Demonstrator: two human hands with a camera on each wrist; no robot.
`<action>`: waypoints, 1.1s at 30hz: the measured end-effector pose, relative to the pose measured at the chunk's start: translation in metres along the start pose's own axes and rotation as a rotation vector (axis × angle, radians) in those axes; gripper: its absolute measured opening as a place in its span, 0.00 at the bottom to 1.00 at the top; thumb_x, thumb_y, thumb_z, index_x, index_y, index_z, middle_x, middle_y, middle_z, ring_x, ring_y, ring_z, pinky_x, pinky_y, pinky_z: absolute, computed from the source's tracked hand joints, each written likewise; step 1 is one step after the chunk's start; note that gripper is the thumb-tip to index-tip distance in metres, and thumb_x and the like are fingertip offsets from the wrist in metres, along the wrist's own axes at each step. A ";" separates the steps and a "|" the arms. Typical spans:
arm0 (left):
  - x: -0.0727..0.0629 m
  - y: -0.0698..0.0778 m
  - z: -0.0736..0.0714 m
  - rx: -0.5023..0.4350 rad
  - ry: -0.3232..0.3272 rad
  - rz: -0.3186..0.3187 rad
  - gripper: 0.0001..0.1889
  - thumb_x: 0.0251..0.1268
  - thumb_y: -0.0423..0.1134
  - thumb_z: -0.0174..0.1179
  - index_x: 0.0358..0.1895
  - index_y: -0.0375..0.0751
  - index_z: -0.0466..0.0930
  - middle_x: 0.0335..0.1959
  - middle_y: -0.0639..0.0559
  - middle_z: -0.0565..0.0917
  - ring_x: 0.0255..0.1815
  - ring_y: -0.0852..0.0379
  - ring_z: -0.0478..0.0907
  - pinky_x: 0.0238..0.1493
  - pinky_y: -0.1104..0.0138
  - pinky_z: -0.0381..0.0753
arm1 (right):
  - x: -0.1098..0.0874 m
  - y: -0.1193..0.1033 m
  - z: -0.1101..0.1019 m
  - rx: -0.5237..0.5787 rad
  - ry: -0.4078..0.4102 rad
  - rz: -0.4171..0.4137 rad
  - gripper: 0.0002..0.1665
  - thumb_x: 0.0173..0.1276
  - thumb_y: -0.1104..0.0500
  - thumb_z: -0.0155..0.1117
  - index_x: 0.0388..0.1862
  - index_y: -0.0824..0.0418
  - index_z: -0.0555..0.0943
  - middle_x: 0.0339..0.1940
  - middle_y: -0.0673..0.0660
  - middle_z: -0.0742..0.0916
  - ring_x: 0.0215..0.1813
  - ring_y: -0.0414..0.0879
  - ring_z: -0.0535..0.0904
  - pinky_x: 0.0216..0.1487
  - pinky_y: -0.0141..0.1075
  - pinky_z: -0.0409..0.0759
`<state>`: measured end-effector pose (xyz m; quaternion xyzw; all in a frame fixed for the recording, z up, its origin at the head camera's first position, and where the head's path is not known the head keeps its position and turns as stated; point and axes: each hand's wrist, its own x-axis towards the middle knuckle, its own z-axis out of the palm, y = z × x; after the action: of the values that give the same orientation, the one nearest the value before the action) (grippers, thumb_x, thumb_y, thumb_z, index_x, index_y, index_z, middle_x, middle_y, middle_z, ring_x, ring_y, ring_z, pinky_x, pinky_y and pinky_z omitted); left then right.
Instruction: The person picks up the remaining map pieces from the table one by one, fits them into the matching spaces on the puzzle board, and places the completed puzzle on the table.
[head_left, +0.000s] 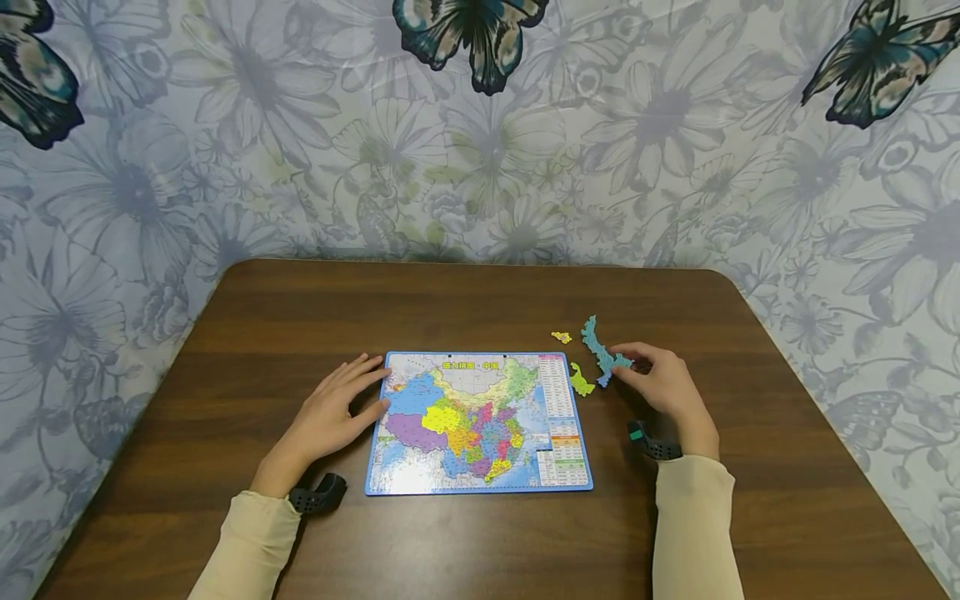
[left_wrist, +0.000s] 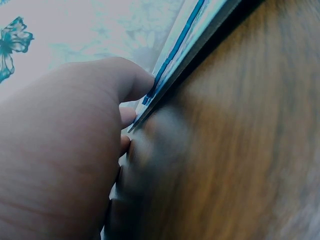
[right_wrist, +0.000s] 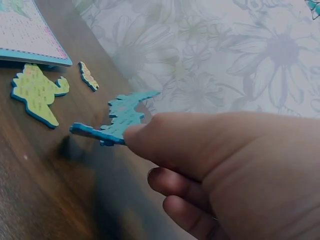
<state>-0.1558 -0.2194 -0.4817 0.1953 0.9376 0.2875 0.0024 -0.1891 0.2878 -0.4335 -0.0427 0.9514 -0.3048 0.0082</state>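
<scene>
A map puzzle board [head_left: 480, 425] with a blue border and many coloured regions lies on the table; a pale grey patch shows in its upper middle. My left hand [head_left: 337, 408] rests at the board's left edge, fingers fairly straight, thumb and fingertips on the rim. My right hand [head_left: 667, 387] pinches a long blue puzzle piece [right_wrist: 125, 116] between thumb and fingers, right of the board. In the right wrist view the piece is tilted over the tabletop. A yellow-green puzzle piece [head_left: 581, 380] lies by the board's right edge, and a small yellow puzzle piece [head_left: 561, 337] lies farther back.
The brown wooden table [head_left: 480, 550] has rounded far corners and stands against a flower-patterned wall [head_left: 480, 183] with butterfly decorations. Black bands [head_left: 318, 495] circle both wrists, below pale yellow sleeves.
</scene>
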 end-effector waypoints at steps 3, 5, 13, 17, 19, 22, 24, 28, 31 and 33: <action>0.000 0.000 0.000 -0.003 0.001 0.000 0.31 0.74 0.53 0.62 0.75 0.45 0.72 0.80 0.44 0.65 0.84 0.39 0.54 0.81 0.39 0.50 | -0.001 -0.001 -0.001 0.001 0.021 0.010 0.19 0.74 0.54 0.69 0.60 0.58 0.85 0.43 0.60 0.86 0.42 0.52 0.78 0.42 0.40 0.78; 0.000 0.001 -0.001 -0.004 0.000 0.000 0.31 0.74 0.52 0.62 0.75 0.45 0.72 0.80 0.44 0.65 0.84 0.39 0.54 0.81 0.39 0.50 | -0.001 -0.002 -0.001 -0.002 0.024 0.016 0.18 0.74 0.54 0.69 0.59 0.59 0.85 0.41 0.59 0.84 0.41 0.52 0.77 0.40 0.39 0.76; -0.001 0.001 -0.001 -0.004 -0.001 0.003 0.31 0.75 0.52 0.62 0.75 0.45 0.72 0.80 0.43 0.65 0.84 0.39 0.54 0.81 0.39 0.50 | 0.000 -0.003 0.001 -0.013 -0.014 0.025 0.20 0.73 0.58 0.68 0.61 0.60 0.84 0.49 0.63 0.87 0.42 0.53 0.77 0.41 0.41 0.78; 0.000 0.001 -0.001 -0.002 0.002 0.005 0.31 0.75 0.52 0.62 0.75 0.45 0.72 0.80 0.44 0.65 0.84 0.39 0.54 0.81 0.39 0.51 | 0.001 -0.004 0.000 -0.007 -0.037 0.013 0.20 0.72 0.62 0.67 0.63 0.61 0.82 0.56 0.65 0.87 0.47 0.56 0.79 0.47 0.46 0.81; 0.000 0.001 0.000 -0.003 0.001 0.003 0.31 0.75 0.52 0.61 0.75 0.45 0.72 0.80 0.44 0.65 0.84 0.40 0.53 0.81 0.39 0.50 | 0.001 -0.005 0.000 -0.004 -0.049 0.011 0.21 0.71 0.64 0.67 0.63 0.61 0.82 0.57 0.65 0.86 0.48 0.56 0.80 0.48 0.47 0.81; 0.000 0.001 0.000 -0.004 0.000 0.001 0.31 0.75 0.52 0.61 0.76 0.45 0.71 0.81 0.44 0.65 0.84 0.40 0.53 0.82 0.39 0.50 | 0.001 -0.005 0.001 -0.002 -0.056 0.007 0.21 0.72 0.64 0.66 0.63 0.61 0.82 0.56 0.65 0.86 0.46 0.56 0.80 0.45 0.45 0.82; 0.000 0.002 -0.001 -0.007 -0.002 0.000 0.31 0.75 0.53 0.61 0.76 0.46 0.71 0.81 0.44 0.65 0.84 0.40 0.53 0.81 0.39 0.50 | 0.001 -0.005 0.002 -0.003 -0.045 0.003 0.20 0.73 0.62 0.67 0.63 0.60 0.82 0.54 0.63 0.87 0.45 0.54 0.79 0.43 0.41 0.80; 0.000 0.001 0.000 -0.007 0.001 -0.001 0.31 0.75 0.53 0.61 0.75 0.46 0.72 0.80 0.44 0.65 0.84 0.40 0.53 0.81 0.39 0.50 | 0.000 -0.006 0.002 -0.003 -0.014 -0.003 0.19 0.75 0.57 0.67 0.61 0.59 0.83 0.51 0.61 0.88 0.42 0.52 0.75 0.41 0.39 0.76; 0.000 0.000 0.000 -0.003 0.003 -0.001 0.31 0.75 0.53 0.61 0.75 0.46 0.72 0.80 0.44 0.65 0.84 0.40 0.53 0.81 0.39 0.50 | 0.000 -0.008 0.002 0.006 0.014 -0.006 0.19 0.76 0.53 0.66 0.61 0.59 0.84 0.49 0.63 0.87 0.43 0.54 0.75 0.43 0.43 0.77; 0.000 0.000 0.001 -0.004 0.004 -0.001 0.31 0.75 0.53 0.62 0.75 0.46 0.72 0.80 0.44 0.65 0.84 0.40 0.53 0.81 0.39 0.50 | 0.000 -0.009 0.001 0.025 0.048 -0.006 0.19 0.76 0.52 0.66 0.60 0.59 0.85 0.51 0.64 0.87 0.47 0.56 0.79 0.48 0.48 0.81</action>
<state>-0.1557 -0.2188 -0.4820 0.1944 0.9371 0.2900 0.0010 -0.1886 0.2801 -0.4293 -0.0382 0.9473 -0.3177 -0.0149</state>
